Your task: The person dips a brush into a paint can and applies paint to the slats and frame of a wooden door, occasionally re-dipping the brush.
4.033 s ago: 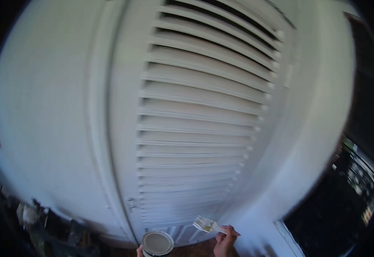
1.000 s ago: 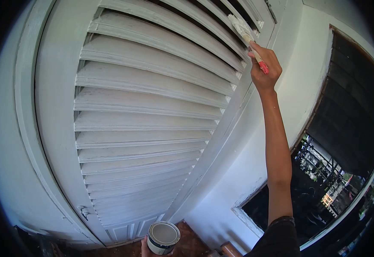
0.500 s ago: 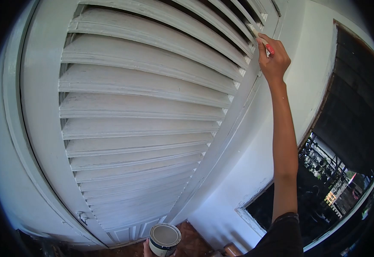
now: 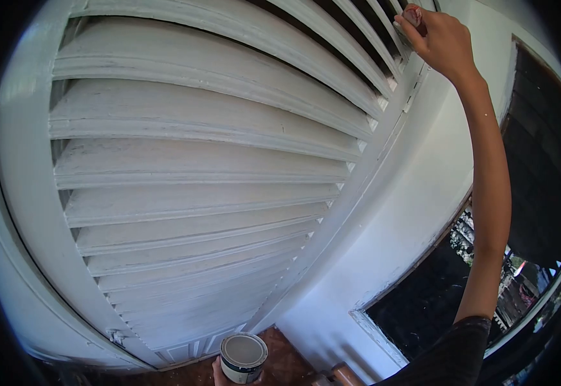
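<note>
My right hand is raised at the top right, its fingers closed round a paintbrush. Only the reddish end of the brush handle shows; the bristles cannot be seen. The hand is close to the right edge of a white louvered door with several slats. Low in the view, my left hand holds a paint can upright from below and the side. The can has no lid, and pale grey-white paint shows inside it. Most of the left hand is hidden behind the can.
On the right, a white wall holds a dark glass window with reflections. A metal door handle is at the lower left of the door. Red-brown floor tiles and a brown cylindrical object lie below.
My right hand has moved up and to the right with the paintbrush, whose handle now points more toward me. The view has shifted slightly; the left hand still holds the can.
</note>
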Tool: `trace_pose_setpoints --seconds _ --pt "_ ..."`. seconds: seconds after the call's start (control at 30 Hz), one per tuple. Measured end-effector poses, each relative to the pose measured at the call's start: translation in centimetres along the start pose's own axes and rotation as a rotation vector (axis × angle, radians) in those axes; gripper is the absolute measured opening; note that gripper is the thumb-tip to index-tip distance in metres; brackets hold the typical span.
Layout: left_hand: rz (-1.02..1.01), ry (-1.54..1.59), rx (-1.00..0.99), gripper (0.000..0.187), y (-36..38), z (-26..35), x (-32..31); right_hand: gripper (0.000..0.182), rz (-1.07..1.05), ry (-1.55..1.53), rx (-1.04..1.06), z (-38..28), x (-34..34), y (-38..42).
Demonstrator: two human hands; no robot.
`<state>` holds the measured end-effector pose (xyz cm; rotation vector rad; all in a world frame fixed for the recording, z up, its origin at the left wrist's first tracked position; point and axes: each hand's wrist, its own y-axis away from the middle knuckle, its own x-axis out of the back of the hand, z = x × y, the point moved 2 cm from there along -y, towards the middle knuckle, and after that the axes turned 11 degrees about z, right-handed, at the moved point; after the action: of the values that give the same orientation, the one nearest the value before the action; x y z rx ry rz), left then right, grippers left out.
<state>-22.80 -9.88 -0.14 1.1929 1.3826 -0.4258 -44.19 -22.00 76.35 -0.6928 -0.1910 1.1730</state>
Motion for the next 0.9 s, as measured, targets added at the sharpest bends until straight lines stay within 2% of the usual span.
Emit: trace_pose_setpoints --seconds 0.1,0.3,0.4,0.6,0.7,0.8,0.83,0.9 --pt "-0.002 0.024 0.014 0.071 -1.0 0.4 1.0 0.048 -0.011 0.051 -0.019 0.0 -0.5 0.2" --pt "0.047 0.01 -0.038 0.072 -1.0 0.9 0.6 0.033 0.097 -0.07 -0.092 -0.8 -0.8 1.4" --pt "0.003 -0.008 -0.038 0.072 -0.5 1.3 0.0 0.034 0.064 -0.059 -0.198 -0.8 -0.7 2.1" --pt "-0.096 0.073 -0.029 0.073 0.1 2.2 1.7 0.035 -0.053 -0.093 -0.238 -1.2 0.4 1.3" --pt "-0.057 -0.023 -0.082 0.074 0.9 2.4 2.1 0.028 0.056 -0.08 -0.115 -1.0 1.8 2.3" --pt "-0.044 -0.036 -0.084 0.076 1.4 2.8 1.9 0.018 0.315 -0.197 -0.174 -2.2 4.1 4.5" --pt "-0.001 -0.019 -0.098 0.077 1.9 2.8 1.6 0.011 0.371 -0.203 -0.144 -2.6 5.5 4.9" --pt "0.007 -0.024 -0.116 0.078 1.8 3.0 1.6 0.009 0.412 -0.216 -0.201 -2.9 7.5 6.2"
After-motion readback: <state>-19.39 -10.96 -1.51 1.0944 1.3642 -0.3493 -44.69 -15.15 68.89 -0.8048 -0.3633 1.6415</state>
